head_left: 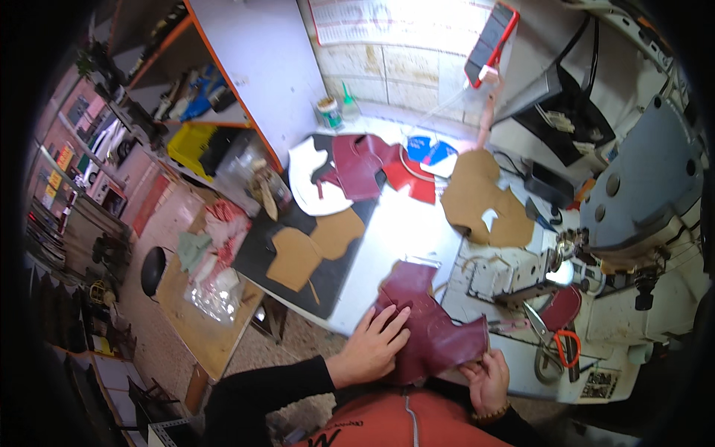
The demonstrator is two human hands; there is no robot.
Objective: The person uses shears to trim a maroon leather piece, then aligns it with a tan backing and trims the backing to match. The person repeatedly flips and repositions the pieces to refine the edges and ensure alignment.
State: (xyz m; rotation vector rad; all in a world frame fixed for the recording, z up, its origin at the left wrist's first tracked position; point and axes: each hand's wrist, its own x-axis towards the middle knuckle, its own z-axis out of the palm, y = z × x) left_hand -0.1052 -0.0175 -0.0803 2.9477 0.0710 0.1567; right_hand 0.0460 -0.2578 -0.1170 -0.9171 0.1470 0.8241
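Observation:
A burgundy leather piece [430, 331], cut in a curved shape, lies at the front edge of the white table before me. My left hand [374, 344] rests flat on its left side with the fingers stretched out. At the lower right corner, my right hand [487, 378] pinches the edge of the leather between thumb and fingers. Part of a brown backing shows under the upper left of the piece. To the right, a sewing machine [640, 194] stands with its lamp lit beside the needle area.
Orange-handled scissors [567, 349] and a burgundy scrap [561, 308] lie by the machine. Brown cut pieces [488, 201] sit behind it, with more brown pieces [294, 257] on a black mat [257, 249]. Further back are burgundy panels [357, 167] and a small jar [328, 112].

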